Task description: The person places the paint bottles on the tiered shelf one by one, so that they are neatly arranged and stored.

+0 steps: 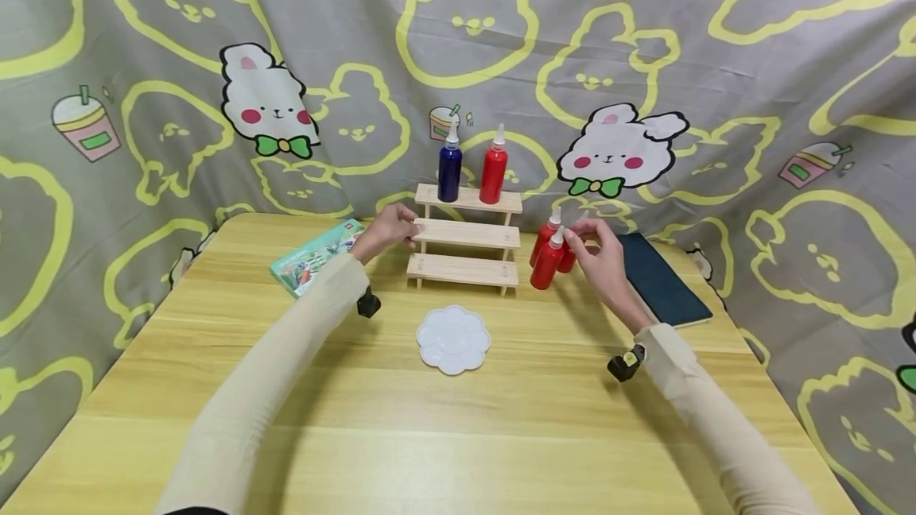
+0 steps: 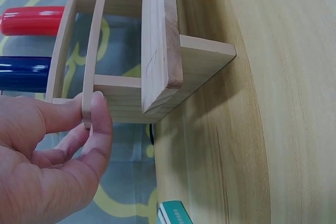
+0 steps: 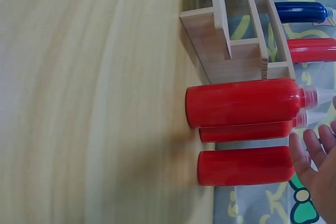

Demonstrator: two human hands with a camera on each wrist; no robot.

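A three-step wooden display rack (image 1: pixel 467 234) stands toward the back of the table. My left hand (image 1: pixel 389 230) pinches the left end of its middle step, thumb on one face and fingers on the other (image 2: pixel 68 156). On the top step stand a dark blue squeeze bottle (image 1: pixel 449 173) and a red squeeze bottle (image 1: pixel 493 174). Three more red bottles cluster to the right of the rack, the nearest red bottle (image 3: pixel 241 102) partly covering another. My right hand (image 1: pixel 599 258) is at their clear nozzles, fingers loosely spread; its fingers overlap the third bottle's nozzle (image 3: pixel 247 166).
A white flower-shaped palette (image 1: pixel 454 340) lies in front of the rack. A green illustrated box (image 1: pixel 315 257) lies at the left, beyond my left forearm. Behind my right hand lies a dark blue notebook (image 1: pixel 661 280). Patterned cloth (image 1: pixel 343 14) hangs around the table's back and sides.
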